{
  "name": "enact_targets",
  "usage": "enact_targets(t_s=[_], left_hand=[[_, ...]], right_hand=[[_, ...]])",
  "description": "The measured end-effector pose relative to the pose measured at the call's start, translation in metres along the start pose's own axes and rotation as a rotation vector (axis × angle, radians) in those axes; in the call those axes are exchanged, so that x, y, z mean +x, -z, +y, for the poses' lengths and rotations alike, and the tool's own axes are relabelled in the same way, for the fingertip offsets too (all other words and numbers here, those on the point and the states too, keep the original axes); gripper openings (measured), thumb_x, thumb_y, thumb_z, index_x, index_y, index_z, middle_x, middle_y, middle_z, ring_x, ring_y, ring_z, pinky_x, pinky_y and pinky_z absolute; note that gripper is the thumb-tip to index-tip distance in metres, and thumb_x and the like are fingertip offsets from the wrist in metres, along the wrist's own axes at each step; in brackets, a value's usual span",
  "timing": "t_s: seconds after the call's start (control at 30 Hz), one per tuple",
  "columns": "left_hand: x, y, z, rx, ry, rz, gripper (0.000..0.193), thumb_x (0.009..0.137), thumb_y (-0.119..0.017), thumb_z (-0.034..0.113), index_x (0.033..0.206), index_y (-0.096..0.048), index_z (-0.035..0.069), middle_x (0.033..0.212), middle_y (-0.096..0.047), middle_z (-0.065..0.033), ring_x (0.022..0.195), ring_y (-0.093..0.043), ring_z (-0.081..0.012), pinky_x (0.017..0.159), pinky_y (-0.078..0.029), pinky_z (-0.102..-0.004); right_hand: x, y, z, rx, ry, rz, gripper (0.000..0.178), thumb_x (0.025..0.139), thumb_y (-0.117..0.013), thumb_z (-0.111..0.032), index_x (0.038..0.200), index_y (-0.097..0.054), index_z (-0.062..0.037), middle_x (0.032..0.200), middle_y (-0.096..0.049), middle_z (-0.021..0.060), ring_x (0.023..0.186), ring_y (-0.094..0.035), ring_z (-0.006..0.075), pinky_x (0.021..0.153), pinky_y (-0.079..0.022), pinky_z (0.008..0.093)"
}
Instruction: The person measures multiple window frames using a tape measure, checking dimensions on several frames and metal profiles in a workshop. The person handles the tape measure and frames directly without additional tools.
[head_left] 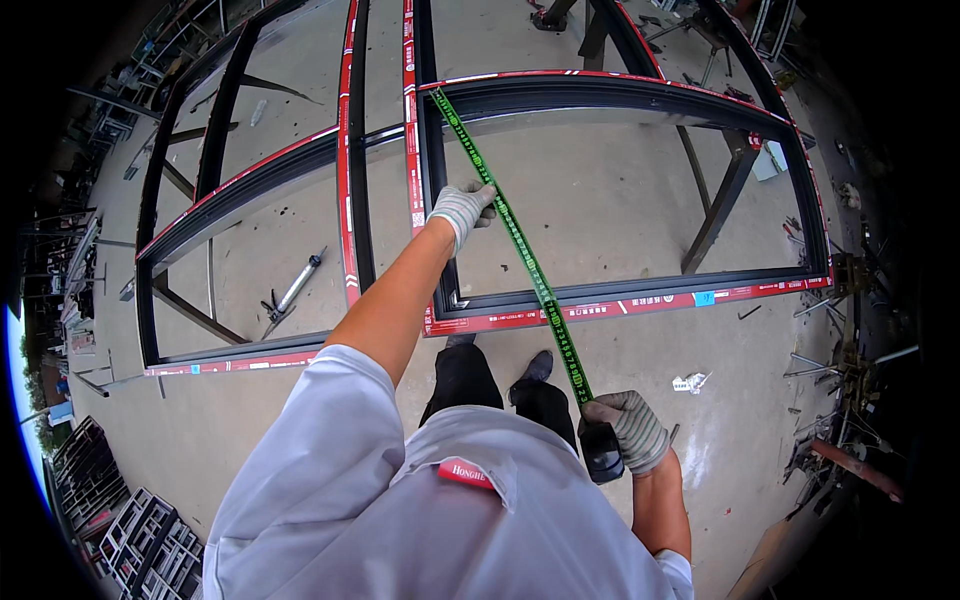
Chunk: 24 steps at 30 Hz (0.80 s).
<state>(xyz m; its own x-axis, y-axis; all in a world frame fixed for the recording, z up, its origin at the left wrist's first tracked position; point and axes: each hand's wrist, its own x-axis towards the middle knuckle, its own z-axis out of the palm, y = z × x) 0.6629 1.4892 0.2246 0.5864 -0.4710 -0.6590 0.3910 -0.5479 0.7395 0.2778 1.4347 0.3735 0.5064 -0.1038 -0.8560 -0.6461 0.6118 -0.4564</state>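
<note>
A person in a white shirt (400, 500) looks down at a big dark window frame (620, 100) that rests on metal stands (715, 205) above a grey concrete floor (600, 200). The frame has red strips along its edges and fills the upper half of the picture.

A green tape measure (520, 245) runs in a slant across the frame. Its far end sits at the top bar, near the upper middle of the picture. It comes down across the bottom bar to the lower right.

The left hand (462, 208), in a grey glove, is near the middle of the picture. Its fingers touch the tape and press on it there. The right hand (628, 428), also gloved, is in the lower right. It is closed around the dark tape case (602, 452). The two hands are well apart.

The person's black trousers and shoes (538, 366) show below the frame. A caulking gun (295, 290) lies on the floor at the left, under the frame. Metal scraps (845, 390) lie at the right edge.
</note>
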Motion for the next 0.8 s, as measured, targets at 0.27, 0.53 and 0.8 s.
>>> enact_targets(t_s=[0.27, 0.53, 0.8], left_hand=[[0.007, 0.04, 0.002, 0.018, 0.05, -0.12, 0.019, 0.098, -0.063, 0.022, 0.096, -0.064, 0.003, 0.078, -0.062, -0.0027, 0.063, -0.06, -0.0106, 0.059, -0.055, -0.0253], [0.011, 0.063, 0.011, 0.082, 0.116, -0.182, 0.021, 0.096, -0.06, 0.017, 0.103, -0.064, -0.003, 0.077, -0.063, -0.0057, 0.061, -0.06, -0.0119, 0.055, -0.053, -0.0244], [0.01, 0.078, 0.012, 0.12, 0.15, -0.198, 0.02, 0.095, -0.062, 0.016, 0.102, -0.064, -0.002, 0.076, -0.062, -0.0054, 0.059, -0.059, -0.0112, 0.05, -0.05, -0.0244]], right_hand=[[0.004, -0.085, -0.007, 0.087, -0.085, 0.116, 0.026, 0.085, -0.062, -0.017, 0.07, -0.069, 0.0029, 0.062, -0.065, 0.0087, 0.053, -0.06, 0.0161, 0.055, -0.049, 0.0285], [-0.003, -0.144, -0.009, 0.167, -0.152, 0.187, 0.027, 0.085, -0.063, -0.018, 0.068, -0.068, 0.0033, 0.06, -0.063, 0.0097, 0.048, -0.06, 0.0181, 0.051, -0.053, 0.0318], [-0.004, -0.161, -0.014, 0.234, -0.193, 0.158, 0.02, 0.088, -0.064, -0.012, 0.076, -0.072, 0.0019, 0.069, -0.07, 0.0064, 0.061, -0.062, 0.0104, 0.061, -0.049, 0.0249]])
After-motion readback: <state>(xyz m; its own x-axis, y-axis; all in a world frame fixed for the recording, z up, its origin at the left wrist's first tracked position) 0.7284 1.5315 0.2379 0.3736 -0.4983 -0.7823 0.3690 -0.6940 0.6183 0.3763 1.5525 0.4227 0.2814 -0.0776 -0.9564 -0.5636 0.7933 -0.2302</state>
